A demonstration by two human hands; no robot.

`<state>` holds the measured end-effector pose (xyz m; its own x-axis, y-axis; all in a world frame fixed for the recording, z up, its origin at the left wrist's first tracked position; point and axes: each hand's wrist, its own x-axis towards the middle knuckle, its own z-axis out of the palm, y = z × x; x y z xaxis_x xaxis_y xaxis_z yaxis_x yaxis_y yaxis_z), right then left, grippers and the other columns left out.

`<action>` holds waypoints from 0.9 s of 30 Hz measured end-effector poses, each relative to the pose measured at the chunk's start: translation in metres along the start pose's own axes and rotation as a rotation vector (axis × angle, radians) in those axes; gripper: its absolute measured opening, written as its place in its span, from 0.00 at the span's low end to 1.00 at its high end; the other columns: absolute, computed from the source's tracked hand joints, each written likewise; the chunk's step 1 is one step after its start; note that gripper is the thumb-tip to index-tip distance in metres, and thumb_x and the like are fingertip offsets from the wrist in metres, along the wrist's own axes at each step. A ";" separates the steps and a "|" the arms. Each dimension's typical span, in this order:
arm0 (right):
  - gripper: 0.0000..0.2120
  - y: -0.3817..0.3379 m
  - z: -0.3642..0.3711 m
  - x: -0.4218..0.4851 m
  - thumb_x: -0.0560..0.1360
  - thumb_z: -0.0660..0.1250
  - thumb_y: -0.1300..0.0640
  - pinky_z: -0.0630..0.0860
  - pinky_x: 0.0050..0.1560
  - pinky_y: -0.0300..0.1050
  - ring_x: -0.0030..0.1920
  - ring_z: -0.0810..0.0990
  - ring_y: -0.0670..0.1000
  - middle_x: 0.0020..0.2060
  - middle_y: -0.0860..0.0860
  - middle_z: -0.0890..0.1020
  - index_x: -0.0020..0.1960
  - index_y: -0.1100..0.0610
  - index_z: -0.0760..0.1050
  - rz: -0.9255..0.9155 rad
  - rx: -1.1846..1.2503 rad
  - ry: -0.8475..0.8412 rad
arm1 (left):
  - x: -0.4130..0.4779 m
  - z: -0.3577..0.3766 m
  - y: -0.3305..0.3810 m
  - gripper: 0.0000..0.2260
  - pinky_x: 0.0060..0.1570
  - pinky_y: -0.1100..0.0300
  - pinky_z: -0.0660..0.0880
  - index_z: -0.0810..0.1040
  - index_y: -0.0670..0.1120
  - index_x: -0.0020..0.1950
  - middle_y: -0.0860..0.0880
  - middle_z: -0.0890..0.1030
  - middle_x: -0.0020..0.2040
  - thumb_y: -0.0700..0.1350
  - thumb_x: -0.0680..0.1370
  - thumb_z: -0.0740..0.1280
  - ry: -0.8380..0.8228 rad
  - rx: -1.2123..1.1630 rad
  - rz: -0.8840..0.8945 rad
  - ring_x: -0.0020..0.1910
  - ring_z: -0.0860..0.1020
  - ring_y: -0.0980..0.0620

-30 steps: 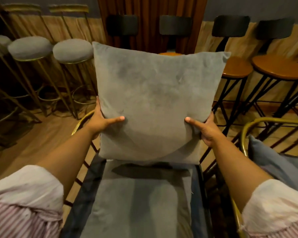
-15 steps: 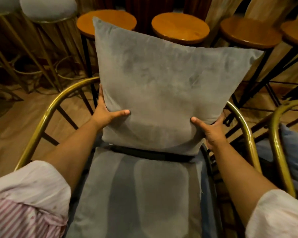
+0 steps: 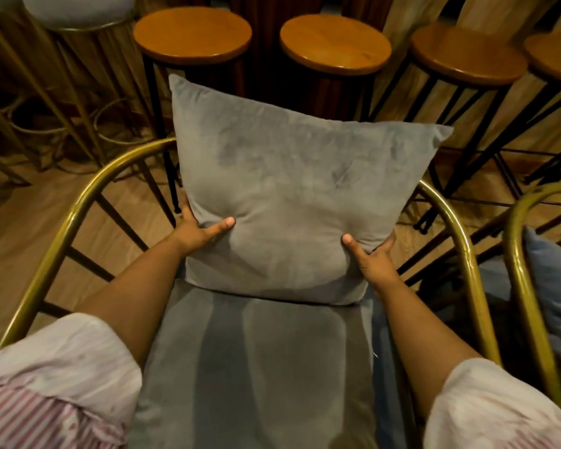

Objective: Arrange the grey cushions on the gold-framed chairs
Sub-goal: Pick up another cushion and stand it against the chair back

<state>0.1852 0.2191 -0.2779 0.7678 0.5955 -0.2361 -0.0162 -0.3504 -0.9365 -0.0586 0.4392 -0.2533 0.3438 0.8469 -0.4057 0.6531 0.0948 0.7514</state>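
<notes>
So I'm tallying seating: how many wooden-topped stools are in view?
4, in a row behind the chair: one at left, one at centre, one to its right, one cut by the right edge. More may sit out of frame.

At the centre of the frame a grey cushion (image 3: 292, 202) stands upright, its lower edge on the grey seat (image 3: 266, 367) of a gold-framed chair (image 3: 75, 218). The left hand (image 3: 196, 233) grips the cushion's lower left side, the right hand (image 3: 371, 254) its lower right, thumbs pressed into the front. Wooden stools (image 3: 334, 43) line the top. At the right edge, a second gold frame (image 3: 525, 286) holds a blue-grey cushion (image 3: 557, 286).
</notes>
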 end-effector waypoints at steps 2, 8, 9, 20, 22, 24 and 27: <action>0.50 0.003 0.002 0.005 0.71 0.71 0.49 0.59 0.69 0.46 0.74 0.59 0.57 0.77 0.54 0.55 0.76 0.54 0.38 0.032 -0.010 -0.003 | 0.003 0.000 0.001 0.53 0.75 0.47 0.57 0.37 0.49 0.78 0.44 0.49 0.80 0.61 0.68 0.71 -0.015 0.039 -0.060 0.77 0.55 0.41; 0.47 -0.002 0.000 0.003 0.70 0.73 0.52 0.59 0.68 0.42 0.74 0.60 0.56 0.76 0.55 0.58 0.76 0.56 0.45 -0.006 0.002 0.010 | -0.006 -0.004 0.015 0.53 0.73 0.44 0.60 0.43 0.48 0.78 0.43 0.54 0.79 0.62 0.67 0.72 0.013 0.094 -0.121 0.76 0.59 0.39; 0.45 -0.004 0.001 0.001 0.70 0.73 0.53 0.60 0.67 0.41 0.74 0.62 0.56 0.75 0.55 0.61 0.76 0.57 0.48 -0.019 0.005 0.015 | -0.011 -0.004 0.017 0.52 0.73 0.44 0.61 0.44 0.48 0.79 0.43 0.56 0.79 0.63 0.66 0.72 0.025 0.091 -0.109 0.75 0.60 0.38; 0.20 -0.068 -0.043 -0.086 0.78 0.61 0.48 0.73 0.59 0.46 0.60 0.77 0.58 0.57 0.59 0.81 0.60 0.62 0.77 -0.053 -0.228 -0.133 | -0.146 0.016 0.090 0.31 0.67 0.51 0.67 0.60 0.41 0.75 0.39 0.69 0.72 0.53 0.77 0.65 -0.133 0.253 0.103 0.69 0.70 0.40; 0.18 -0.088 -0.069 -0.118 0.79 0.60 0.50 0.74 0.52 0.36 0.57 0.78 0.54 0.53 0.56 0.81 0.59 0.61 0.78 -0.086 -0.160 -0.109 | -0.186 0.024 0.108 0.28 0.63 0.52 0.69 0.65 0.41 0.72 0.39 0.72 0.70 0.54 0.77 0.65 -0.151 0.292 0.128 0.66 0.72 0.40; 0.16 -0.104 -0.098 -0.149 0.80 0.59 0.53 0.70 0.42 0.29 0.55 0.77 0.50 0.51 0.53 0.80 0.59 0.62 0.77 -0.132 -0.180 -0.084 | -0.225 0.035 0.124 0.26 0.62 0.52 0.70 0.69 0.41 0.70 0.40 0.74 0.68 0.54 0.77 0.65 -0.197 0.307 0.164 0.64 0.74 0.41; 0.16 -0.113 -0.150 -0.187 0.79 0.60 0.52 0.69 0.46 0.37 0.56 0.78 0.53 0.54 0.59 0.81 0.59 0.62 0.77 -0.179 -0.216 0.009 | -0.280 0.060 0.150 0.24 0.63 0.52 0.69 0.70 0.41 0.69 0.40 0.75 0.67 0.53 0.77 0.64 -0.286 0.369 0.268 0.65 0.74 0.41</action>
<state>0.1396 0.0390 -0.0891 0.7520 0.6556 -0.0689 0.2559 -0.3866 -0.8860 -0.0166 0.1845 -0.0584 0.6677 0.6347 -0.3890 0.6930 -0.3391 0.6362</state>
